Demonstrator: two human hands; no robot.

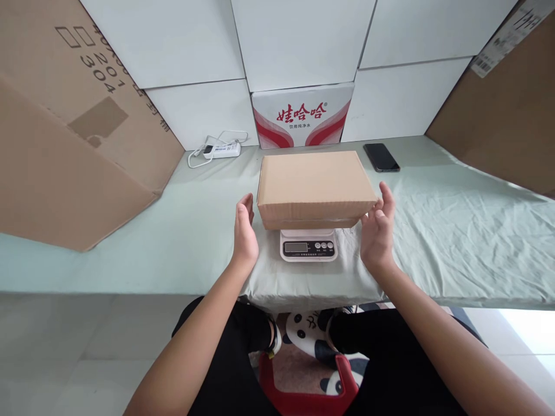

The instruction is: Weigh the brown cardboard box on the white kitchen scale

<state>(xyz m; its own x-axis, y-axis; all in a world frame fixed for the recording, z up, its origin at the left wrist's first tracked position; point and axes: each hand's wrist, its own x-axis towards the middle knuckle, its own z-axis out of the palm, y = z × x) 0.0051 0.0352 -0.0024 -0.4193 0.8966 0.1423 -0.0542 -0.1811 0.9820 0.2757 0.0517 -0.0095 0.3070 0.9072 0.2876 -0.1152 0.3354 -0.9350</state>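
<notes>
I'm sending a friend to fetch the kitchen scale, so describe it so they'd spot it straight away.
Start at the table draped in pale green cloth. Near its front edge, between the left hand and right hand, sits a closed brown cardboard box. The scale is the small white device under it, with a dark display and round buttons.

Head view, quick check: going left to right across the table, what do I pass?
Large tilted brown cardboard sheet → white power strip with cable → open left hand → brown cardboard box on white digital scale → open right hand → big brown cardboard panel.
</notes>
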